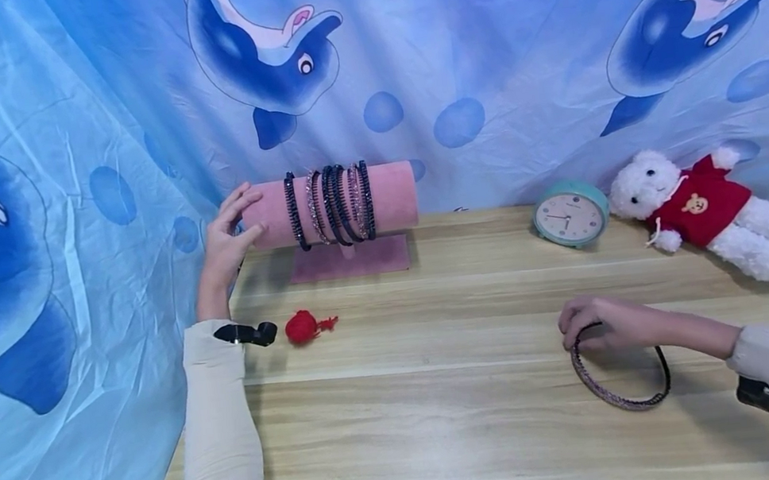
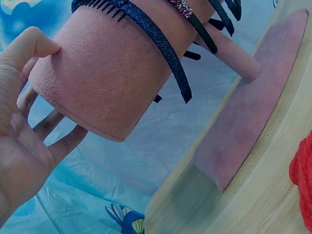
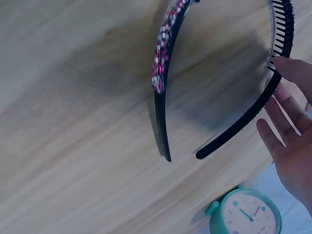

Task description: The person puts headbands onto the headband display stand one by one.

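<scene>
At the back left of the table, my left hand (image 1: 218,248) holds the left end of the pink roll of a headband stand (image 1: 393,195). In the left wrist view its thumb lies on the roll's side, with the other fingers partly hidden around the rim. Several dark and pink glittery headbands (image 1: 292,211) hang around the roll. Over on the right, my right hand (image 1: 604,325) pinches one side of a single headband (image 1: 635,405) with pink rhinestones and comb teeth (image 3: 279,29). Its two black tips point toward the clock in the right wrist view.
A red ball of yarn (image 1: 301,327) lies in front of the stand's base (image 1: 387,260). A teal alarm clock (image 1: 571,215) stands at the back right, beside a white teddy bear (image 1: 704,205) in a red sweater. Blue dolphin-print cloth (image 1: 404,45) hangs behind the table (image 1: 415,428).
</scene>
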Tool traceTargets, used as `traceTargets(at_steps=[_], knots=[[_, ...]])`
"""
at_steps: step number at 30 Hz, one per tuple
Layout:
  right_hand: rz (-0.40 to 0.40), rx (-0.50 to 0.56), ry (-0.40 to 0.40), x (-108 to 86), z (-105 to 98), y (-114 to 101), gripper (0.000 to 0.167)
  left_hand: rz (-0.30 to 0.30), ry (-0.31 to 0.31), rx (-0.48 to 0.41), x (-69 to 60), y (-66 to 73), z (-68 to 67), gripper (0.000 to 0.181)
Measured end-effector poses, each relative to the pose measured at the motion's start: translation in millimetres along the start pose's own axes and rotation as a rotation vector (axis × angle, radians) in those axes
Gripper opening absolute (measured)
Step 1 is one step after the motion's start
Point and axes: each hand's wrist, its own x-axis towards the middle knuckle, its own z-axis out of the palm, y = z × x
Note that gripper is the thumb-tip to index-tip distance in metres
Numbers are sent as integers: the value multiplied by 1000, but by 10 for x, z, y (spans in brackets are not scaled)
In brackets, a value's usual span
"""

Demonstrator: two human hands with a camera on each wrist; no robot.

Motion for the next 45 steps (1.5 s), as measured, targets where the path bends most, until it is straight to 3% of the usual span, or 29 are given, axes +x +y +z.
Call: traceTargets(at_steps=[7, 16, 21, 24, 29, 33, 35, 40, 42, 45], knots=[[-11, 55, -36, 123, -128, 72, 30, 1, -6, -6, 0, -2, -5, 48], [97, 66, -121, 263, -381, 98, 27, -1, -5, -8, -7, 23, 0, 48], [212, 136, -197, 343, -521, 108, 23, 6, -1, -7, -4, 9, -8, 48], [239, 173, -238, 394, -586, 135, 21, 9, -2, -3, -5, 9, -10, 48], [239, 184, -280, 458, -691, 183, 26, 12, -7, 5, -8, 18, -11, 48], [213, 226, -330, 491, -761, 243, 21, 13, -8, 3, -11, 21, -12, 47], [294, 285, -374, 499, -804, 262, 20, 16, -9, -2, -14, 17, -15, 47], [664, 436, -474, 484, -910, 289, 23, 22, -8, -15, 1, -31, -24, 47], [729, 479, -492, 471, -932, 306, 26, 28, -4, -14, 26, -100, -37, 47], [752, 558, -497, 449, -953, 334, 29, 42, -3, -5, 62, -208, -59, 47]])
